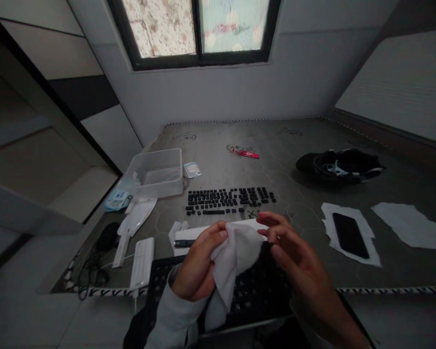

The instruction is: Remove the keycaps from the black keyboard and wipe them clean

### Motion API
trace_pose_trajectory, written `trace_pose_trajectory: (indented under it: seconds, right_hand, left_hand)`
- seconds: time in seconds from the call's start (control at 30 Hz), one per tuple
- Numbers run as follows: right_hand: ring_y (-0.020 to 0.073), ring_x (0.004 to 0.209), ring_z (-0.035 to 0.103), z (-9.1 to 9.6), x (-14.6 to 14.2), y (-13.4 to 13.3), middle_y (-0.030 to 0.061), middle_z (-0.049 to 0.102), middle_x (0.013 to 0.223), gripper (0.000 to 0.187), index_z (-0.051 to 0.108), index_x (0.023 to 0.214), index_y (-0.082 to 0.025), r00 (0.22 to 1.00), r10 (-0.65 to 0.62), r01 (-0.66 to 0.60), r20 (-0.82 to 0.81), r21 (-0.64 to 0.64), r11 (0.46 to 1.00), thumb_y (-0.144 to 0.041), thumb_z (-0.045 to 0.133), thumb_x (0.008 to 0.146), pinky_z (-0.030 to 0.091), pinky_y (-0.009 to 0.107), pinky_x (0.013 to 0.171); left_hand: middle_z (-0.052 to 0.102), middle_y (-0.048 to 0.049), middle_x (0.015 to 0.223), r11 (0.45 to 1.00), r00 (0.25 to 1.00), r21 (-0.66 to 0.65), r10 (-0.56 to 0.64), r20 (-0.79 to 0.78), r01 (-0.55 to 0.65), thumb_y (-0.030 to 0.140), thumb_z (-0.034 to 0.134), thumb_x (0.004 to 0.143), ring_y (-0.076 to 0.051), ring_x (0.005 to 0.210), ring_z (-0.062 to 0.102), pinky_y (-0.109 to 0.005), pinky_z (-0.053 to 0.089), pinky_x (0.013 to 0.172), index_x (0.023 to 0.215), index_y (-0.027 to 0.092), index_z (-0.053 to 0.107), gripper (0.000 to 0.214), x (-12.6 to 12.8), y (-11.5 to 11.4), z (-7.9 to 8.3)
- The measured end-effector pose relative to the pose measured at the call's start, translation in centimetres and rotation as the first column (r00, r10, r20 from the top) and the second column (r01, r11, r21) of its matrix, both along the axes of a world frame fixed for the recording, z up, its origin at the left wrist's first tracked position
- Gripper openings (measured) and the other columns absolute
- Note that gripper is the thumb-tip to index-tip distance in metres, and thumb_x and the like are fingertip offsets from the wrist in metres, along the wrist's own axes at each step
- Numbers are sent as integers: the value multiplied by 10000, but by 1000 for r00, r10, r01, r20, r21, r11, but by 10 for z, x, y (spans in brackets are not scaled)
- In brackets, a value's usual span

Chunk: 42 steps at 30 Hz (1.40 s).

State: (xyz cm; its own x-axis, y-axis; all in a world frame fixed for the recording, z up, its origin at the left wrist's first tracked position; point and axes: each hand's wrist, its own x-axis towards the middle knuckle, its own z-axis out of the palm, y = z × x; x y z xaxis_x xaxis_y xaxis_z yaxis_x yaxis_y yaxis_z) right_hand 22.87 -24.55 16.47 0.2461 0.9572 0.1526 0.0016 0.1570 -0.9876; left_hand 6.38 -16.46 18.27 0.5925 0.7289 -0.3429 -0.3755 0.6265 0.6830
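My left hand [202, 257] is closed on a white cloth [225, 276], pinched between thumb and fingers, with its lower end hanging down. My right hand [294, 252] is just right of the cloth, fingers bent and apart, holding nothing that I can see. Below both hands is a black keyboard base [252, 295], partly covered by the cloth and my forearms. Beyond them, loose black keycaps [218, 198] lie in keyboard order on the table. A dark slim tool [183, 243] rests on a white sheet [199, 233], partly hidden by my left hand.
A clear plastic box [156, 174] and a small packet [192, 169] stand at the left. Nearer are a white power strip [143, 261] and black cables [90, 271]. A red item [249, 154] lies farther back. At right are a cap [343, 167] and a phone [350, 235] on paper.
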Motion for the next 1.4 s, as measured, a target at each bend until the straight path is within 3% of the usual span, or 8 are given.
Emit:
trace_pose_trajectory:
  seconds: [0.2, 0.4, 0.57, 0.8, 0.93, 1.1, 1.3, 1.4]
  right_hand:
    - [291, 1369, 320, -1, -7, 5, 20, 437, 1448, 69, 640, 822, -273, 981, 51, -47, 186, -31, 998, -329, 670, 847, 149, 511, 1162]
    - [268, 1336, 386, -7, -16, 13, 44, 488, 1415, 123, 640, 908, -272, 995, 90, -87, 35, -80, 993, -390, 617, 883, 205, 476, 1148]
    - [267, 1187, 504, -12, -14, 15, 63, 569, 1247, 174, 677, 806, -251, 999, -33, 32, -19, -67, 997, -423, 678, 830, 362, 411, 1034]
    - [242, 1062, 553, -17, -11, 14, 50, 594, 1093, 98, 738, 781, -277, 961, -187, 187, 203, 17, 982, -365, 710, 814, 439, 385, 932]
    - [243, 1101, 554, -9, -9, 11, 45, 612, 1143, 114, 742, 885, -296, 923, -205, 188, 326, 84, 979, -370, 662, 853, 430, 394, 967]
    - [252, 1177, 539, -20, -1, 14, 57, 593, 1298, 388, 583, 1274, -311, 991, -126, 127, 51, -21, 992, -465, 523, 922, 402, 415, 1020]
    - [179, 707, 606, -34, 2, 18, 27, 678, 781, 291, 719, 914, -206, 986, -46, 21, -157, -161, 987, -470, 602, 878, 475, 269, 653]
    - [157, 705, 584, -27, 2, 16, 10, 646, 770, 193, 697, 804, -210, 990, -31, 18, -140, -95, 995, -400, 681, 833, 445, 232, 624]
  left_hand:
    - [682, -24, 840, 1000, 998, -1, 30, 48, -30, 296, 710, 730, -185, 806, 661, -274, 497, 751, 977, 184, 610, 289, 0, -9, 6]
    - [684, -60, 960, 976, 998, 210, 61, 13, -62, 335, 644, 826, -188, 912, 640, -273, 487, 801, 1013, 182, 649, 242, 8, -20, -1]
    - [639, 25, 856, 887, 962, 437, 232, -145, -148, 193, 748, 747, -113, 790, 609, -192, 476, 722, 878, 218, 574, 220, 22, -28, -6]
    - [717, -40, 936, 787, 918, 599, 336, -211, -150, 225, 726, 765, -158, 876, 654, -226, 504, 800, 888, 185, 729, 129, 25, -25, -11]
    - [723, -28, 740, 816, 893, 534, 390, -224, -222, 257, 772, 708, -138, 679, 649, -205, 507, 640, 769, 153, 720, 132, 21, -18, -11]
    - [698, 15, 681, 900, 936, 372, 306, -173, -226, 176, 832, 609, -101, 608, 629, -158, 480, 574, 722, 157, 650, 215, 20, -17, -8]
    - [733, -20, 789, 866, 926, 481, 284, -248, -137, 165, 753, 706, -143, 748, 671, -203, 516, 698, 820, 165, 724, 118, 17, -16, -8]
    - [735, -35, 795, 811, 891, 569, 349, -290, -132, 240, 699, 784, -156, 767, 666, -221, 511, 716, 824, 161, 743, 99, 15, -13, -8]
